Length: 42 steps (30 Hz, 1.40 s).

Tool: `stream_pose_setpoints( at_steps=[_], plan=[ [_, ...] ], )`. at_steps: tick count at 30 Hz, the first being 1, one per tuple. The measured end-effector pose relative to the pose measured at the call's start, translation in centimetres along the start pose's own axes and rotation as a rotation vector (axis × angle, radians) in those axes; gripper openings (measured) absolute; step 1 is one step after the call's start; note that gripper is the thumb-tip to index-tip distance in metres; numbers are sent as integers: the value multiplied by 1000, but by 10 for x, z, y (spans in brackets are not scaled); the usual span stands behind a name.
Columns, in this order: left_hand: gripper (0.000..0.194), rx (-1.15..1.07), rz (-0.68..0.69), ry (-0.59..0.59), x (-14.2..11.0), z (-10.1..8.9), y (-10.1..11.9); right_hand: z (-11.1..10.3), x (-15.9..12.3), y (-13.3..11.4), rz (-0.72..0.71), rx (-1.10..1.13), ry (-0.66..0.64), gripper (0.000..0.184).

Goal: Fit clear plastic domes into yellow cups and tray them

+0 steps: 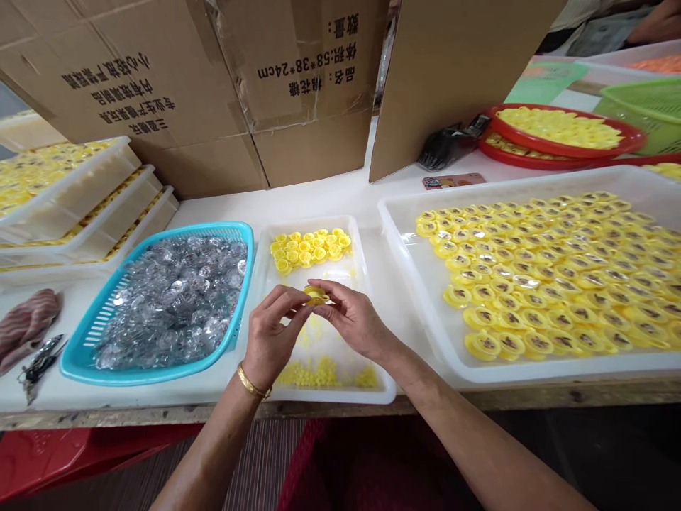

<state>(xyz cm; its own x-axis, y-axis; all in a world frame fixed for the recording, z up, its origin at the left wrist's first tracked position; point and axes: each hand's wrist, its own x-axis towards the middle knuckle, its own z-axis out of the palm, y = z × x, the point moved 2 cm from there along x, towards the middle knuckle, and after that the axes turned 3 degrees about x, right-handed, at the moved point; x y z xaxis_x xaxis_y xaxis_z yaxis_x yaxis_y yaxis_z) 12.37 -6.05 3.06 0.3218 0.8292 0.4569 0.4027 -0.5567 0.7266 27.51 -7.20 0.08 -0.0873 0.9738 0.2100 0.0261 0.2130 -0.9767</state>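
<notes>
Over the narrow white tray (367, 273), my left hand (274, 326) and my right hand (354, 319) meet and pinch one small yellow plastic piece (316, 295) between their fingertips. My fingers partly cover it. Behind them in that tray stand rows of yellow cup-shaped pieces (305, 246); tiny yellow bits (319, 372) lie near its front edge. To the left, a blue basket (245, 238) holds many clear plastic pieces (181, 291). A large white tray (409, 284) on the right carries rows of yellow pieces with dark-printed round centres (537, 280).
Stacked white trays (79, 202) of yellow pieces stand at the left. Cardboard (303, 64) walls off the back. Red trays (635, 135), a phone (454, 181) and a black object (444, 145) sit back right. Keys (40, 365) and a striped cloth (26, 323) lie far left.
</notes>
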Motion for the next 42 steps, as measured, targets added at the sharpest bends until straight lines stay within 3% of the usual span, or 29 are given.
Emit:
stream_pose_setpoints(
  at_steps=[11,18,21,27,31,33,38,42],
  plan=[
    [5,9,-170,-149,9,-8,-9,3,1,3,-40,-101,-52,36],
    [6,-32,-253,-164,9,-6,-12,4,1,4,-39,-154,-55,33],
    [6,-38,-233,-170,8,-5,-10,5,1,5,-37,-164,-60,33],
    [9,77,-48,-142,8,-7,-2,5,2,6,-39,-111,-80,35],
    [7,86,-26,-171,8,-9,-1,6,2,5,-18,-71,-114,37],
    [6,56,-81,-193,8,-9,-5,6,2,4,-8,-57,-132,37],
    [9,-143,-371,-267,6,-6,-17,7,3,3,3,-38,-192,33],
    [10,-190,-434,-278,6,-5,-20,7,2,3,1,-63,-209,30]
  ],
)
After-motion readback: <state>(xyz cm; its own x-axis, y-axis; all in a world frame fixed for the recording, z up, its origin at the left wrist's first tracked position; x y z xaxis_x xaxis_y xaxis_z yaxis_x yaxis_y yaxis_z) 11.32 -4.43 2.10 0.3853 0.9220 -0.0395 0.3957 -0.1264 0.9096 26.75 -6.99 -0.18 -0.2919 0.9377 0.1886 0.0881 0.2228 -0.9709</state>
